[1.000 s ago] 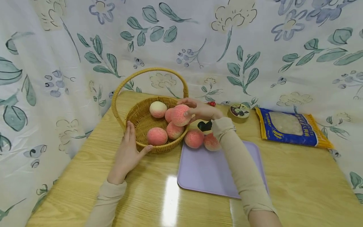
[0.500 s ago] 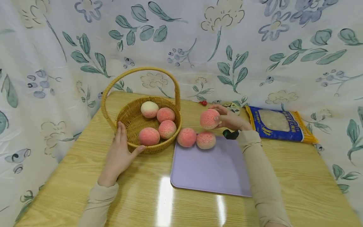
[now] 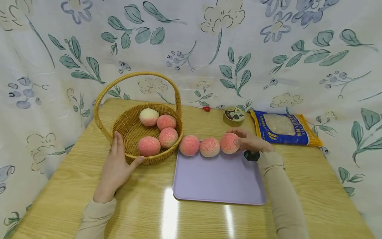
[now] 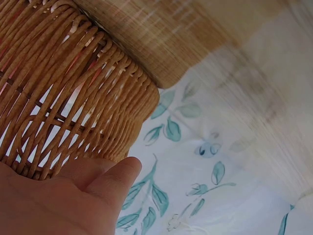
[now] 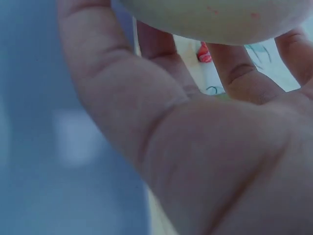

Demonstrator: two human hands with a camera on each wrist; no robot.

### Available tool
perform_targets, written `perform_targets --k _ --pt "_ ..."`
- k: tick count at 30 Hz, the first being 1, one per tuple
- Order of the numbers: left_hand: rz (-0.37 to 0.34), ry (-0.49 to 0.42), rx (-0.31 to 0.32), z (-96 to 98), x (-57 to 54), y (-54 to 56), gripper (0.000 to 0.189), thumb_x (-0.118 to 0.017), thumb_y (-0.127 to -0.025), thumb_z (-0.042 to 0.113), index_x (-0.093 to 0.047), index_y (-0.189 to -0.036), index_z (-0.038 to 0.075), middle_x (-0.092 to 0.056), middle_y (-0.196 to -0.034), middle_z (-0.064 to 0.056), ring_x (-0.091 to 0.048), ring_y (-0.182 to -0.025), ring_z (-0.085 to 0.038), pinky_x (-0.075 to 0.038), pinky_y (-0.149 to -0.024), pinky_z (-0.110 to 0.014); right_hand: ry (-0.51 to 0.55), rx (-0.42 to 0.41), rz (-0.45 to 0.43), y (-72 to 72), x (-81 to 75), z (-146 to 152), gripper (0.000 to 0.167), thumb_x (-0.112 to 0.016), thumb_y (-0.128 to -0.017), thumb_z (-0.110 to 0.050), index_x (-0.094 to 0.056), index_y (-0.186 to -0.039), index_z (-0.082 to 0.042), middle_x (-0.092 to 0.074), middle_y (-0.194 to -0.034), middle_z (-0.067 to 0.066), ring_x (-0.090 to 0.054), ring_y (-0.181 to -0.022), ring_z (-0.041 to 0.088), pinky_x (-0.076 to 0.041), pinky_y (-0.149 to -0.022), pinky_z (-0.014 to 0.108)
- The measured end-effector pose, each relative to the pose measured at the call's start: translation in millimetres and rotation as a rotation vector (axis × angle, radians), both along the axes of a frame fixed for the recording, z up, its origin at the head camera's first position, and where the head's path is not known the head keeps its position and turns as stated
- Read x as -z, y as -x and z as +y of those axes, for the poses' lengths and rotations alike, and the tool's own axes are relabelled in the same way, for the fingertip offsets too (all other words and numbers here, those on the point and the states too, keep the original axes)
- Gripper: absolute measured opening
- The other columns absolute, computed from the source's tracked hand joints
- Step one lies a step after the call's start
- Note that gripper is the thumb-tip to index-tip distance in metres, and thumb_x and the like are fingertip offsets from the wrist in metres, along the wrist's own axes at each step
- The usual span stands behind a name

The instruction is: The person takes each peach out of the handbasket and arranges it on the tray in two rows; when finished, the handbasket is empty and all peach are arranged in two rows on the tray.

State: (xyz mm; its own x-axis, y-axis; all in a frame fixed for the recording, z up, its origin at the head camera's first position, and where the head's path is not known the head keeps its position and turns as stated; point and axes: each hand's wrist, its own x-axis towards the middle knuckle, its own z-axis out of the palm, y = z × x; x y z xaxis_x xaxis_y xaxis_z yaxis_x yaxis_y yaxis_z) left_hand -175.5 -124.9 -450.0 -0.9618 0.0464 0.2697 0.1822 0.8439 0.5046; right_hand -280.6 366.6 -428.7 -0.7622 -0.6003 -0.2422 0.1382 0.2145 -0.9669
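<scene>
My right hand (image 3: 250, 142) holds a pink artificial peach (image 3: 228, 143) at the back edge of the lilac tray (image 3: 219, 181), fingers and thumb round its right side. In the right wrist view the peach's pale underside (image 5: 215, 22) shows between the fingers. Left of it, a paler peach (image 3: 209, 147) and a pink peach (image 3: 189, 145) line up along the same edge. My left hand (image 3: 114, 169) rests against the near left side of the wicker basket (image 3: 125, 124), fingers straight and thumb spread at the rim. Several peaches lie inside, one cream-topped (image 3: 149, 117).
Behind the tray stand a round tin (image 3: 234, 116) and a small red item (image 3: 206, 108). A blue and yellow packet (image 3: 285, 129) lies at the back right. The basket's tall handle (image 3: 137, 73) arches up before the floral curtain (image 3: 191, 39).
My right hand has carried the peach from over the basket to the right and lowered it beside the other two at the tray. The left hand stays at the basket.
</scene>
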Motion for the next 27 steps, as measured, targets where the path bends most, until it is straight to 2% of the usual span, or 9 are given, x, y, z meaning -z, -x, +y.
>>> perform_targets --k 3,6,9,12,16,20,24,27 --pt "-0.005 0.003 0.002 -1.3 0.5 -1.7 0.114 -0.058 -0.087 0.063 0.01 -0.153 -0.001 0.011 -0.161 -0.021 -0.021 -0.137 -0.06 -0.027 -0.107 -0.067 -0.014 0.016 -0.004 0.1 4.5 -1.5 0.057 -0.051 -0.091 -0.008 -0.032 -0.145 -0.005 -0.042 -0.135 -0.007 -0.053 -0.113 0.011 -0.057 -0.085 0.038" --pt "-0.006 -0.001 -0.002 -2.5 0.5 -3.0 0.114 -0.058 -0.088 0.062 0.01 -0.152 -0.002 0.011 -0.161 -0.02 -0.02 -0.137 -0.06 -0.027 -0.108 -0.067 -0.056 0.026 -0.01 0.7 6.3 -3.0 0.062 -0.052 -0.09 -0.007 -0.03 -0.148 -0.002 -0.038 -0.144 0.003 -0.051 -0.113 0.012 -0.055 -0.086 0.039" --pt "0.004 -0.006 -0.007 -3.8 -0.2 -3.1 0.113 -0.059 -0.087 0.062 0.009 -0.153 -0.001 0.011 -0.161 -0.02 -0.021 -0.137 -0.06 -0.027 -0.107 -0.068 -0.104 0.017 -0.033 1.7 6.0 -4.4 0.066 -0.052 -0.091 -0.008 -0.026 -0.151 0.0 -0.027 -0.155 0.017 -0.049 -0.117 0.013 -0.053 -0.091 0.042" --pt "0.016 -0.002 -0.012 -5.0 -1.0 -2.6 0.113 -0.058 -0.087 0.062 0.009 -0.153 -0.001 0.009 -0.162 -0.021 -0.021 -0.137 -0.06 -0.028 -0.107 -0.068 -0.139 0.005 -0.048 2.9 4.6 -5.4 0.067 -0.051 -0.092 -0.011 -0.024 -0.152 0.0 -0.019 -0.159 0.023 -0.047 -0.122 0.015 -0.05 -0.097 0.048" --pt "0.017 0.001 -0.016 -5.7 -0.9 -2.7 0.114 -0.058 -0.087 0.063 0.009 -0.153 -0.001 0.009 -0.162 -0.021 -0.021 -0.137 -0.06 -0.028 -0.107 -0.067 -0.154 -0.025 -0.046 4.1 2.7 -5.6 0.065 -0.049 -0.095 -0.016 -0.023 -0.153 -0.001 -0.018 -0.159 0.023 -0.044 -0.127 0.016 -0.045 -0.102 0.054" --pt "0.009 0.01 -0.011 -4.8 0.1 -3.0 0.114 -0.058 -0.087 0.063 0.01 -0.152 -0.001 0.009 -0.161 -0.022 -0.022 -0.137 -0.06 -0.028 -0.107 -0.067 -0.18 -0.068 -0.035 5.7 -0.3 -2.3 0.063 -0.049 -0.098 -0.016 -0.022 -0.153 -0.001 -0.019 -0.159 0.023 -0.041 -0.132 0.02 -0.044 -0.103 0.056" --pt "0.004 0.015 0.001 -2.8 0.5 -2.0 0.113 -0.057 -0.088 0.063 0.011 -0.152 0.0 0.01 -0.161 -0.021 -0.02 -0.139 -0.058 -0.028 -0.107 -0.067 -0.226 -0.069 -0.003 8.8 -10.7 2.7 0.061 -0.048 -0.099 -0.013 -0.022 -0.153 -0.001 -0.021 -0.159 0.022 -0.033 -0.142 0.034 -0.043 -0.104 0.058" --pt "0.004 0.01 0.008 -1.5 0.1 -1.1 0.113 -0.056 -0.088 0.064 0.01 -0.152 -0.001 0.011 -0.161 -0.02 -0.017 -0.141 -0.055 -0.027 -0.109 -0.067 -0.241 -0.048 0.017 11.5 -25.0 2.3 0.06 -0.045 -0.1 -0.011 -0.02 -0.153 -0.001 -0.021 -0.159 0.023 -0.024 -0.145 0.042 -0.04 -0.107 0.058"
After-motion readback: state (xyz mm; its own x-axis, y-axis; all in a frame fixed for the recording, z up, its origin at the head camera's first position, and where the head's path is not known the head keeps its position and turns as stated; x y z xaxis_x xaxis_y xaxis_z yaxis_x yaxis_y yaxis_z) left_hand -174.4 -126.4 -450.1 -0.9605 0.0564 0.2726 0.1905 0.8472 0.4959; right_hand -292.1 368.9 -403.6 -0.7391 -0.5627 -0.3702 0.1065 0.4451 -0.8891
